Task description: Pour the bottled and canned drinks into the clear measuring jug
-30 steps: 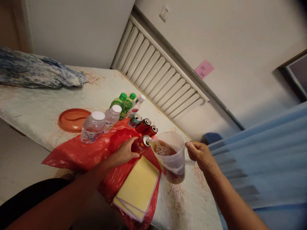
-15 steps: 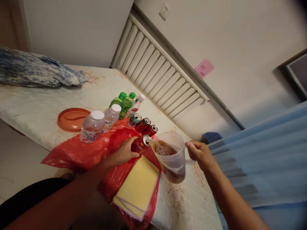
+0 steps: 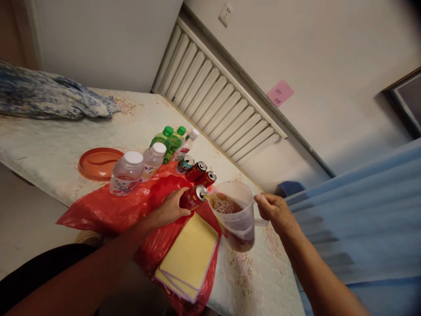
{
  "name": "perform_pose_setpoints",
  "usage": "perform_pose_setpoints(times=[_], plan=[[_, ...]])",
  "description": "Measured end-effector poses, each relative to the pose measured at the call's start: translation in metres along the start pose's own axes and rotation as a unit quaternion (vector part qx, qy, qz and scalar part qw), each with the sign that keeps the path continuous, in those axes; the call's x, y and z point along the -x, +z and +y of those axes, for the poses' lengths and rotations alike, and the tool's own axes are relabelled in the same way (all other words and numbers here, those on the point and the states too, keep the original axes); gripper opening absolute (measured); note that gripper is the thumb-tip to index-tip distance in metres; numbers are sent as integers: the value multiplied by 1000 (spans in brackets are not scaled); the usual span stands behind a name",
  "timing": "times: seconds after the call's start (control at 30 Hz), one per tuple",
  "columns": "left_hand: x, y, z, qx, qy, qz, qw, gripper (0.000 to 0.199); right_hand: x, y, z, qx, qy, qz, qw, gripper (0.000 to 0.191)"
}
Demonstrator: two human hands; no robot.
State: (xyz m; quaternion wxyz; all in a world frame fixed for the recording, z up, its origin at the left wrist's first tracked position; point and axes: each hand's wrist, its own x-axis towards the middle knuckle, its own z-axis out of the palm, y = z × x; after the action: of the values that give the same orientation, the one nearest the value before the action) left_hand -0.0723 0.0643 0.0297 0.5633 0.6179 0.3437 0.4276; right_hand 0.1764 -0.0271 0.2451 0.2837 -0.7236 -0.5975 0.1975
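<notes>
My left hand is wrapped round a red drink can. Its open top meets the spout of a clear plastic pitcher, which holds brown liquid with bubbles on its surface. The pitcher leans toward the can, and liquid shows at the spout. My right hand grips the pitcher's handle on the far side from the can. Beneath both vessels lie a red plastic bag and a folded yellow cloth. Two more red cans and a teal can stand just behind.
Two clear bottles with white caps stand on the bag. Farther back are two green bottles and a slim white-capped bottle. An orange lid lies at left on the tablecloth. A radiator lines the wall.
</notes>
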Motion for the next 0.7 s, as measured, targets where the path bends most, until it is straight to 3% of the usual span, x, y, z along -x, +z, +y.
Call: perform_pose_setpoints(times=[0.7], plan=[[0,-1,0,1,11,-11,1000,70,-2,1,1,2,3,-2,1000,54]])
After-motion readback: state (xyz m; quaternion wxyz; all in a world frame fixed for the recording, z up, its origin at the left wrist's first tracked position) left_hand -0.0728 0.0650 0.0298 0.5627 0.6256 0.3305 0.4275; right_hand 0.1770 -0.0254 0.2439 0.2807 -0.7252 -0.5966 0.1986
